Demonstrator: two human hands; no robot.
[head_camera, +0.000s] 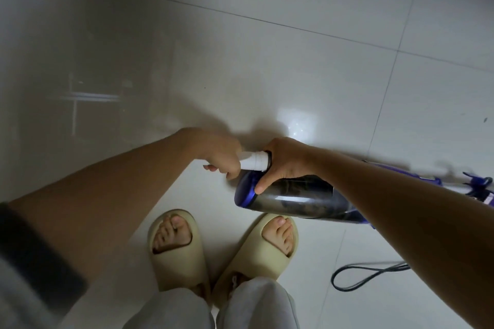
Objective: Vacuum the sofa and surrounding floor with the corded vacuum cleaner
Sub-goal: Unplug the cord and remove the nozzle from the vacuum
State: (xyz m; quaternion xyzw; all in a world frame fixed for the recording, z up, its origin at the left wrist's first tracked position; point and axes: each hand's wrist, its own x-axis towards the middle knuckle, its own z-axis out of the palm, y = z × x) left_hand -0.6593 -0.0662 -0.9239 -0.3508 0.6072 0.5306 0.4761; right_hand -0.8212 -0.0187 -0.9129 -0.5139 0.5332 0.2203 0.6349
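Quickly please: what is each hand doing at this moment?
Left hand: grips the white tube.
Right hand: holds the vacuum body, thumb on its blue end.

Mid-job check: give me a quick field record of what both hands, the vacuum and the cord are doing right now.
left hand: left hand, grip curled round the white nozzle tube
right hand: right hand, holds the vacuum body at the tube joint, thumb on the blue cap
vacuum: vacuum body, held off the floor, roughly level, dark dust bin visible
cord: black cord, looped on the tiled floor, lower right
feet: beige slippers, below the vacuum
sofa: not in view
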